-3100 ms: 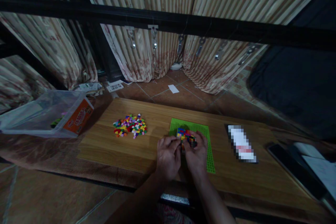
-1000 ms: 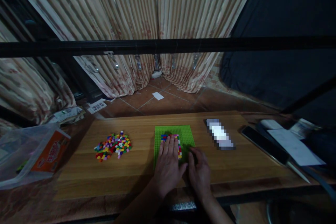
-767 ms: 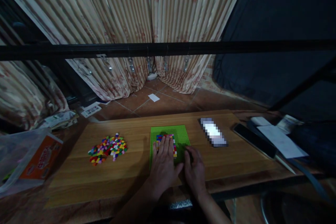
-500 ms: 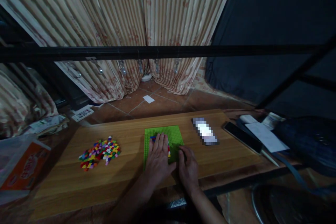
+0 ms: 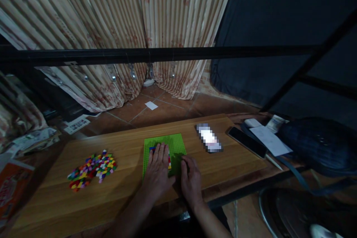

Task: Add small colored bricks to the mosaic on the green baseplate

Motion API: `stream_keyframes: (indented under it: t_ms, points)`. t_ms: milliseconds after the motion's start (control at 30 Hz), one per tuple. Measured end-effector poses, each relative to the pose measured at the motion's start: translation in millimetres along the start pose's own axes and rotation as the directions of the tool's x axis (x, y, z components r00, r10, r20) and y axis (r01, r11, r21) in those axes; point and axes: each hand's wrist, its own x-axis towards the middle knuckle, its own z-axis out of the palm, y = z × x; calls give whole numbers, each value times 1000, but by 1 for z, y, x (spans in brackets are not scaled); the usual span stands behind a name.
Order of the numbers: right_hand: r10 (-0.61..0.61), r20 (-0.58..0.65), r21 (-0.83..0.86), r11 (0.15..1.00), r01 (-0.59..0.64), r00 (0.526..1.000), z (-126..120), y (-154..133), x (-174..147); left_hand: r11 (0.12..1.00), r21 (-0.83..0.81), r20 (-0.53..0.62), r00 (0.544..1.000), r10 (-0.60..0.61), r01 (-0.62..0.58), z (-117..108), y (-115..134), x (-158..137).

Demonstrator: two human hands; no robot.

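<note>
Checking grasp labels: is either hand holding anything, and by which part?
Nothing is gripped. The left hand lies flat on the brick patch on the green baseplate; the right hand rests at its near edge.

Baseplate (image 5: 173, 142) at mid-table (image 5: 125, 189); left hand (image 5: 157, 173) flat on its brick patch (image 5: 169, 155), right hand (image 5: 191, 182) at its near right corner. Loose bricks (image 5: 90, 165) lie left of the baseplate; phone (image 5: 247, 142) right.

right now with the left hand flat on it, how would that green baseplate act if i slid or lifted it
The baseplate looks thin and flat on the board, so it would probably slide easily and feel light. Lifted by one edge it may flex a little. The bricks under the left hand seem pressed on, so they would likely ride along.
</note>
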Motion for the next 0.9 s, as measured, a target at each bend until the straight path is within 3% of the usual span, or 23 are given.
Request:
stream_keyframes:
  t_ms: [400,567,767,900]
  points:
    - [30,7,84,996,-31,1000,-9,-7,4,999,34,4,1000,11,-11,0,-2,2]
    - [82,-28,106,991,-79,996,-25,3,7,998,47,-37,999,36,-35,4,-6,2]
    - [131,-143,-41,990,-138,981,-71,29,20,998,60,-60,998,24,-20,3,-7,4]
    - [53,-262,-237,964,-118,964,-95,47,39,999,52,-78,997,18,-14,1,-7,6]
